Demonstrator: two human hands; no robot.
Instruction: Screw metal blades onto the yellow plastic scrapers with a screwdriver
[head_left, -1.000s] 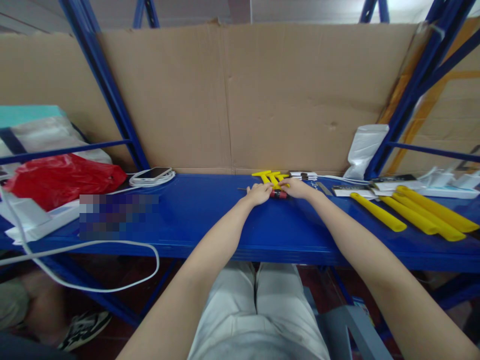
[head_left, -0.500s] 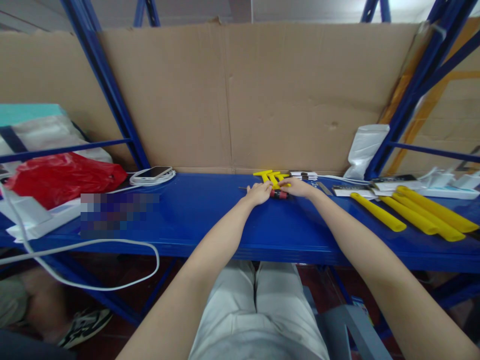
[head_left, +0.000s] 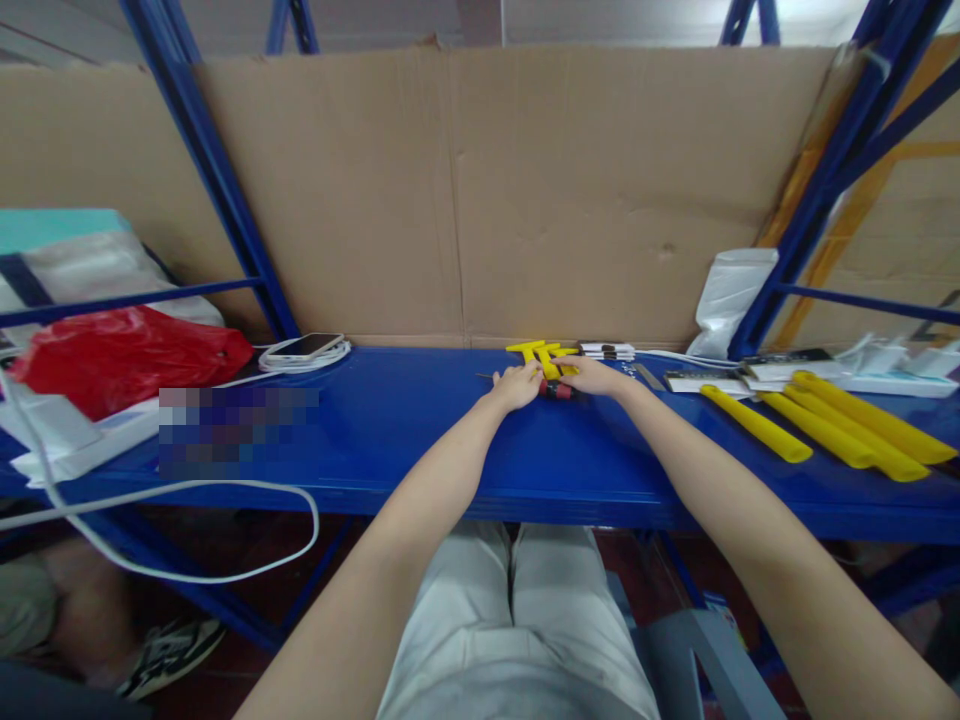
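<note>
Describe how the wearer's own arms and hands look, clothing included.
The left arm and right arm are bare, with no sleeves in view. The left hand and right hand wear no gloves, and no watch or band shows at either wrist. Rings are too small to tell. Below are pale trousers.

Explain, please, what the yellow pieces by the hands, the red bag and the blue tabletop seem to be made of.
Yellow pieces: probably plastic, evenly coloured; too small to judge finish.
Red bag: likely thin, glossy plastic film, from its crinkles and highlights.
Blue tabletop: perhaps painted metal; smooth, slightly shiny, with soft reflections.
</note>
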